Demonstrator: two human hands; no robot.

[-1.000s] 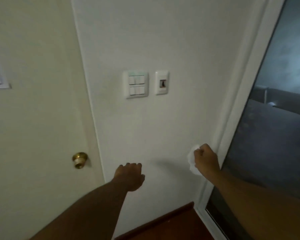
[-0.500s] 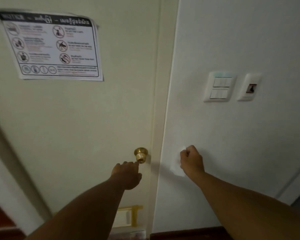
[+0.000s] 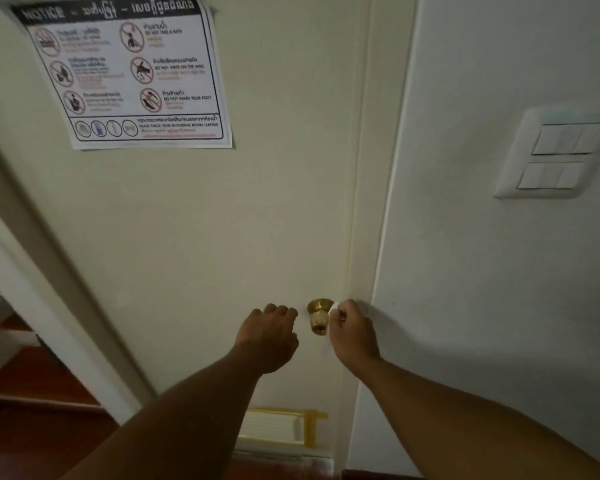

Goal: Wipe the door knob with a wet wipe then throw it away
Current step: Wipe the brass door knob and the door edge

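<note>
While the right hand (image 3: pixel 352 329) is curled tight around a white wet wipe (image 3: pixel 333 309), it sits just beside the gold door knob (image 3: pixel 318 316), on the knob's right side. Only a little bit of the wipe pokes out of the fist, and it touches the edge of the knob. The left hand (image 3: pixel 269 336) is on the other side of the knob, near it, with its fingers bent a little and nothing in it. On the cream door (image 3: pixel 187 237) hangs a paper notice (image 3: pixel 125 71). A white light switch (image 3: pixel 555 155) is on the wall to the right.
</note>
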